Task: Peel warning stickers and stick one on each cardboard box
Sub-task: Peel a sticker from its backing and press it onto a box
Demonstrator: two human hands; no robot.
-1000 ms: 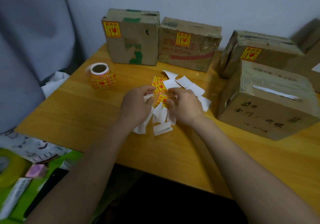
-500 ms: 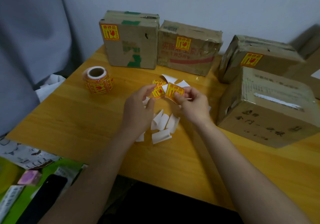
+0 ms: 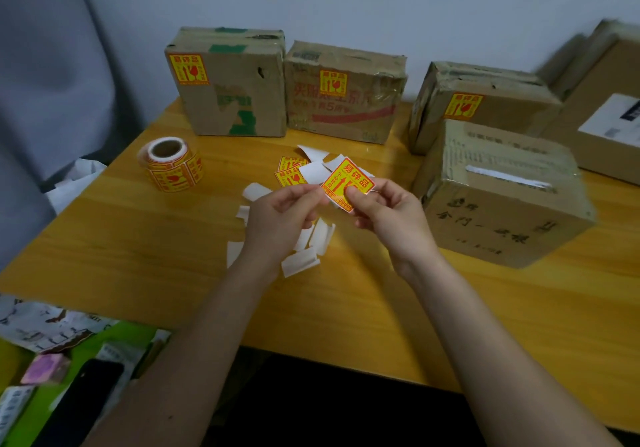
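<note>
Both hands are lifting the warning sticker (image 3: 347,183) higher than before, mid-frame above the worktop (image 3: 138,245); left hand (image 3: 278,219) and right hand (image 3: 388,216) fingers are both pinching its edges.

Place: looks like a small home packing corner, not a proper warehouse
Worktop (image 3: 121,256): plain yellow wood, shoved against a bare wall (image 3: 381,3)
Stock: taped, reused cardboard boxes (image 3: 498,193) lined up
Supplies: sticker roll (image 3: 171,168), peeled backing scraps (image 3: 299,263) lying around
</note>
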